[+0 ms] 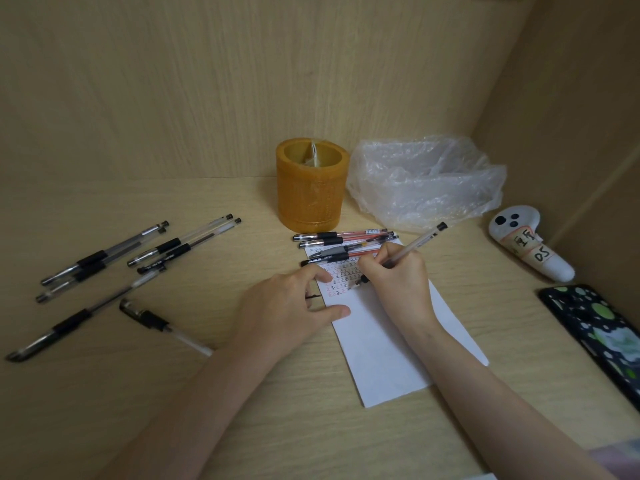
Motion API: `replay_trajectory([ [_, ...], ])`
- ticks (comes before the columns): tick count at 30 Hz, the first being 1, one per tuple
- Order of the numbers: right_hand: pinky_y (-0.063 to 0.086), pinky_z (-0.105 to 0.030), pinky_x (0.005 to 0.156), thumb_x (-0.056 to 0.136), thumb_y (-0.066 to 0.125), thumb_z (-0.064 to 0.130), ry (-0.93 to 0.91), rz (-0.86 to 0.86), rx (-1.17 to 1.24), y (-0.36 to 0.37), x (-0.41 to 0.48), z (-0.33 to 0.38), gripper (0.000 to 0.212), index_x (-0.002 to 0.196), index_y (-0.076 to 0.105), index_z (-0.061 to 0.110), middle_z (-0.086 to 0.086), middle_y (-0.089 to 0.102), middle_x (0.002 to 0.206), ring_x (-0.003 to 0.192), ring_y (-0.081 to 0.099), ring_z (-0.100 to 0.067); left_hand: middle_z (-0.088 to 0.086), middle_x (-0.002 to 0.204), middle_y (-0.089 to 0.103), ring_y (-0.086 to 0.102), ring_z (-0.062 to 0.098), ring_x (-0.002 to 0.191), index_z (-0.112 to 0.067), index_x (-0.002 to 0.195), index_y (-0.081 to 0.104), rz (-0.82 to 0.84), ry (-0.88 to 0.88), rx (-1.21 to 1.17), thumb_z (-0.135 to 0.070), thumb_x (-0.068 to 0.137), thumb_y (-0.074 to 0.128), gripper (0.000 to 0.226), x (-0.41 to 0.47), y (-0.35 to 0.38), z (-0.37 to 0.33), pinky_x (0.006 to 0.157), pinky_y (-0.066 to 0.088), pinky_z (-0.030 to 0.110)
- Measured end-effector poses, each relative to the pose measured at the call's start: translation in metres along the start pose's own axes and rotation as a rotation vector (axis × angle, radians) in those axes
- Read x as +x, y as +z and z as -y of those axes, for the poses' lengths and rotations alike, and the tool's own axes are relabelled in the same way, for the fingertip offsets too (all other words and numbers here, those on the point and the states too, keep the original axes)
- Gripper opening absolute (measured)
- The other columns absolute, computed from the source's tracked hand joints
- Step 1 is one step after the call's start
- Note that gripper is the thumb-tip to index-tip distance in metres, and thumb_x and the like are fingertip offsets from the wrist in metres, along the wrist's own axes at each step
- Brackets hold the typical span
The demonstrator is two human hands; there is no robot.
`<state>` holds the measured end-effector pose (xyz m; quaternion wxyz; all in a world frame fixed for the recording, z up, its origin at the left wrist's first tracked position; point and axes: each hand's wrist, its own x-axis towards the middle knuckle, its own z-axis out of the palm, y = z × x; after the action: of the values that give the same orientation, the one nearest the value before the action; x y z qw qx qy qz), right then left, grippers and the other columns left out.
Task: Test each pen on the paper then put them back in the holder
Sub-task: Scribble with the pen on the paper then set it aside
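My right hand (394, 282) grips a clear pen (420, 242) with a black end, its tip down on the white paper (388, 344) among rows of small marks. My left hand (294, 306) lies flat on the paper's left edge, fingers spread, and something small and black shows under the fingers. Several capped pens with red barrels (346, 242) lie across the top of the paper. The orange pen holder (311, 187) stands upright just behind them. Several black-grip pens (138, 258) lie scattered on the desk to the left.
A crumpled clear plastic bag (426, 181) sits right of the holder. A white controller with a label (530, 242) and a dark phone with green spots (599, 334) lie near the right wall. Wooden walls close off the back and right side.
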<state>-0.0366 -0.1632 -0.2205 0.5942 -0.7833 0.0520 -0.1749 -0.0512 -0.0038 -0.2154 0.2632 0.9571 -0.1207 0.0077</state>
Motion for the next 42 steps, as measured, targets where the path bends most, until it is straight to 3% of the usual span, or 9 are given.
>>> replay_trajectory([
  [13,0.028,-0.015,0.045,0.079,0.062,0.002,0.024,0.018,-0.008,-0.0001,-0.0008,0.0003,0.028,0.055,0.047,0.006,-0.003,0.04,0.049,0.045,0.033,-0.004,-0.019,0.074,0.05,0.053,0.001,0.075,-0.044,0.11,0.052,-0.007,-0.01,-0.018,-0.067,0.067,0.063,0.049,0.0005,0.0009,0.0007,0.066,0.042,0.023],
  [20,0.028,-0.014,0.044,0.078,0.062,0.001,0.031,0.01,-0.008,-0.0004,-0.0002,0.0007,0.033,0.052,0.044,0.01,0.003,0.039,0.046,0.043,0.033,-0.004,-0.019,0.076,0.051,0.054,0.001,0.076,-0.045,0.11,0.052,-0.009,-0.004,-0.014,-0.067,0.068,0.063,0.049,0.0009,0.0009,0.0006,0.067,0.043,0.023],
  [42,0.031,-0.018,0.048,0.08,0.061,0.0,0.04,-0.021,0.061,-0.002,0.0036,-0.0032,0.03,0.054,0.046,0.006,-0.009,0.042,0.053,0.049,0.037,-0.009,-0.02,0.076,0.05,0.052,-0.001,0.076,-0.044,0.114,0.051,0.007,-0.005,-0.004,-0.067,0.069,0.061,0.052,-0.0017,-0.0025,-0.0024,0.067,0.044,0.022],
])
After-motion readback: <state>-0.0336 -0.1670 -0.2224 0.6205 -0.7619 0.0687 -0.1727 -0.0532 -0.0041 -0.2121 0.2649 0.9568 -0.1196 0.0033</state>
